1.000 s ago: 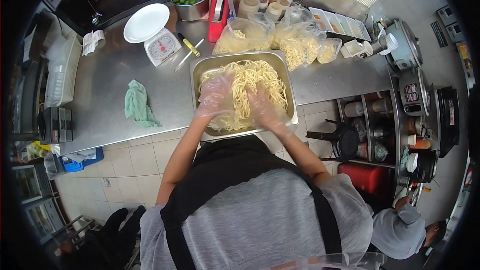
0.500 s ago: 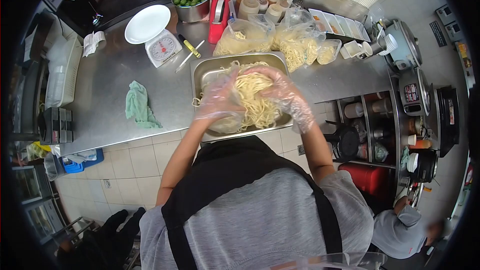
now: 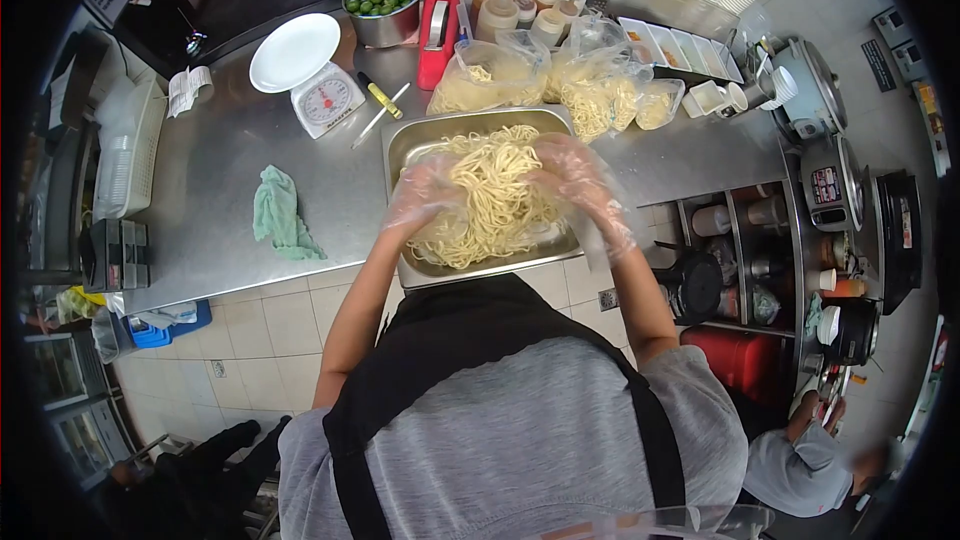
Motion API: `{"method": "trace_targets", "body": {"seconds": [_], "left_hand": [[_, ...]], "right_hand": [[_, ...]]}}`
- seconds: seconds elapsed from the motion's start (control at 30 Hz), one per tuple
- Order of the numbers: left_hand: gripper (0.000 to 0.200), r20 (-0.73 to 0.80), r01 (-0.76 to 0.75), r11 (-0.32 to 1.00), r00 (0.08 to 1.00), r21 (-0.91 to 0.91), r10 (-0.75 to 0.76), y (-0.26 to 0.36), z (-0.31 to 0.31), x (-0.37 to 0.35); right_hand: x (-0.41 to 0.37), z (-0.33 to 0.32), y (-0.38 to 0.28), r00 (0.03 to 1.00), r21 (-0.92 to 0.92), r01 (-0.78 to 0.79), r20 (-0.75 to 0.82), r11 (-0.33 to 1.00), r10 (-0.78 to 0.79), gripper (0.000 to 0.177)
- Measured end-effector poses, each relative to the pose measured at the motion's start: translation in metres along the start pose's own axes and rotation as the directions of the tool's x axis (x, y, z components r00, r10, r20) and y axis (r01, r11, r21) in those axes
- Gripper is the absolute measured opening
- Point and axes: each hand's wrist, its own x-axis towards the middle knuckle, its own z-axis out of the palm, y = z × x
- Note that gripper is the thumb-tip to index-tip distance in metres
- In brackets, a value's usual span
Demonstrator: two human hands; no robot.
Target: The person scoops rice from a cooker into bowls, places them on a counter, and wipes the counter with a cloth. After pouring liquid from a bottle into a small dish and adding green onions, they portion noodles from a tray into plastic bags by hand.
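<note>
A heap of pale yellow noodles [image 3: 495, 180] fills much of a rectangular steel pan [image 3: 402, 148] at the counter's front edge. My left hand [image 3: 428, 192], in a loose clear plastic glove, grips the left side of the heap, its fingertips partly buried. On the opposite side my right hand [image 3: 580, 175], gloved the same way, has its fingers curled into noodles. Both hands are somewhat blurred. Behind the pan lie plastic bags of noodles [image 3: 490, 80], with another noodle bag [image 3: 597, 105] to their right.
Left of the pan are a green cloth [image 3: 280, 215] and a kitchen scale [image 3: 326, 102] bearing a white plate [image 3: 295, 52]. A red tape dispenser [image 3: 437, 40], a pot of green limes [image 3: 385, 25] and sauce bottles [image 3: 497, 18] stand behind. Another person [image 3: 805, 465] is at lower right.
My hands have moved apart, the left one leftward and the right one slightly rightward. The noodles between them have spread and show more fully in the pan.
</note>
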Motion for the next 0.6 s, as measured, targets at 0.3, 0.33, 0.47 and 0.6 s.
{"method": "trace_targets", "body": {"seconds": [0.3,0.33,0.47,0.6], "left_hand": [[0.062,0.086,-0.117,0.974,0.991,0.192,0.102,0.029,0.007,-0.005],[0.064,0.026,-0.197,0.957,0.98,0.213,0.196,0.027,0.01,-0.003],[0.057,0.02,-0.09,0.953,0.996,0.291,0.088,0.019,0.001,0.002],[0.045,0.026,-0.13,0.989,0.991,0.071,0.128,0.021,-0.03,-0.004]], "right_hand": [[-0.008,0.045,-0.042,0.965,0.695,-0.262,0.201,0.67,0.168,0.065],[-0.007,0.048,-0.043,0.96,0.734,-0.281,0.208,0.619,0.189,0.068],[0.006,0.024,-0.036,0.997,0.605,-0.074,0.036,0.793,0.066,0.051],[0.012,0.006,-0.035,0.965,0.1,-0.263,0.046,0.96,0.259,0.043]]}}
